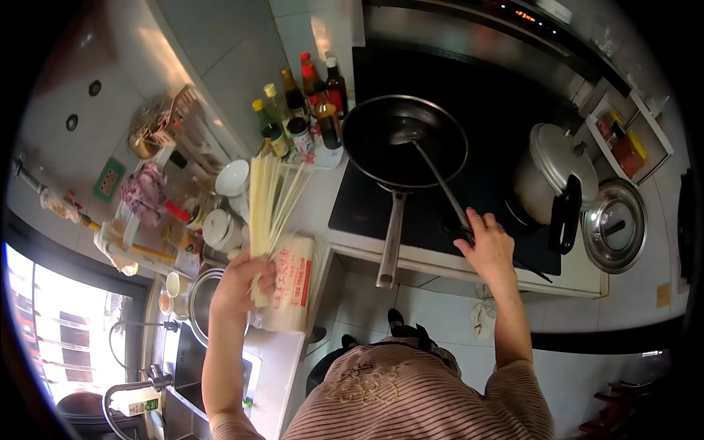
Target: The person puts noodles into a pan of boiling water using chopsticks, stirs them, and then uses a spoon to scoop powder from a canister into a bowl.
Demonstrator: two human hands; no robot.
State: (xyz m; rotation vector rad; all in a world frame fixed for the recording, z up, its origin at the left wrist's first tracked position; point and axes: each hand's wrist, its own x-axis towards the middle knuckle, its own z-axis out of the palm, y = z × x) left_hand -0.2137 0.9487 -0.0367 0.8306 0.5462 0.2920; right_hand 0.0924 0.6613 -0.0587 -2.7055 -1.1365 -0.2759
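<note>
My left hand point(244, 282) is closed around a bundle of dried noodles point(265, 198), whose long pale strands fan out at the top. Just beneath that hand lies a white noodle packet point(293, 282) with red printing, on the counter. My right hand point(487, 244) grips the handle of a metal ladle point(440, 174). The ladle's bowl rests inside a dark frying pan point(365, 158) on the black stove. The pan's handle points toward me, apart from both hands. What the pan holds is too dark to make out.
A pressure cooker point(554, 176) stands at the stove's right, beside a metal lid point(614, 226). Several sauce bottles point(297, 103) crowd the back left. A white bowl point(233, 177) and jars line the left wall. At lower left is a sink with a faucet point(132, 385).
</note>
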